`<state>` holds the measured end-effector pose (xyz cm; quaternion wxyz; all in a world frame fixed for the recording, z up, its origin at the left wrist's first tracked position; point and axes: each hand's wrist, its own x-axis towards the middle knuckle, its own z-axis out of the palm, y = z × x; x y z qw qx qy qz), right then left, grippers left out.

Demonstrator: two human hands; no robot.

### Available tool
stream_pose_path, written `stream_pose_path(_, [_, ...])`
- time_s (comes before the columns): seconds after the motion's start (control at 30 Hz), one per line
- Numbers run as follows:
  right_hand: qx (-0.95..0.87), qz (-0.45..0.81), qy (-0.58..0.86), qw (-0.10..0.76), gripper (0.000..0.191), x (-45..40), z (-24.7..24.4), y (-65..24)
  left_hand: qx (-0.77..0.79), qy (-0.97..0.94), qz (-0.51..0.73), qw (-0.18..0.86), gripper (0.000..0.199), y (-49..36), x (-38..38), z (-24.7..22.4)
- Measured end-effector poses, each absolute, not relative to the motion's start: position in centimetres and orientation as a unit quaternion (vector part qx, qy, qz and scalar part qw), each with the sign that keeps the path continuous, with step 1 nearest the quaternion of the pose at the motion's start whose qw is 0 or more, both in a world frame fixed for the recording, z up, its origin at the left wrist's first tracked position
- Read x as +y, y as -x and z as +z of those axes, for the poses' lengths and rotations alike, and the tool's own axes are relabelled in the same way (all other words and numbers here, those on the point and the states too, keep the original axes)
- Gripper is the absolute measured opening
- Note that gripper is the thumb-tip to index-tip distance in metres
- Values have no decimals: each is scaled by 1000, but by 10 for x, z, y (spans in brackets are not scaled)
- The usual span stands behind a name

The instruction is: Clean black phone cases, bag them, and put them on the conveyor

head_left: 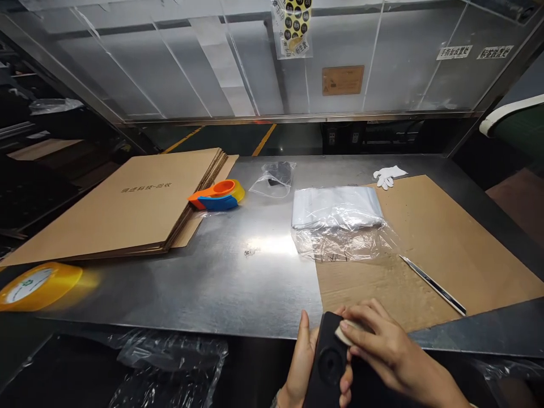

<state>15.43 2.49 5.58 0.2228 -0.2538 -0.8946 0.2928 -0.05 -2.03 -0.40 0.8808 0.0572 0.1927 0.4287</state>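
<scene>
Black part [322, 377] in left hand [301, 362]; right hand [389, 343] pinches beige piece [342, 336].

My workpiece [315, 377] is plain black; my pad [342, 335] is cream. Tape dispenser [219, 202]: orange and blue. Tape roll [59, 283]: amber, with a green mark on its white centre. Cardboard sheet [446, 238]: brown. Glove [389, 176]: white. Cutter [433, 285]: black with pale edges. Sticker sheet [297, 24]: yellow, patterned with black discs.
</scene>
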Motion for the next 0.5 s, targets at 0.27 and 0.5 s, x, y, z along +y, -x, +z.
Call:
stream_pose_path(0.27, [-880, 226, 314, 276, 34, 22, 44, -142, 366, -132, 453, 802, 72, 0, -24, -7])
stream_pose_path(0.5, [-904, 96, 355, 220, 26, 14, 44, -122, 406, -194, 481, 753, 65, 4, -24, -4])
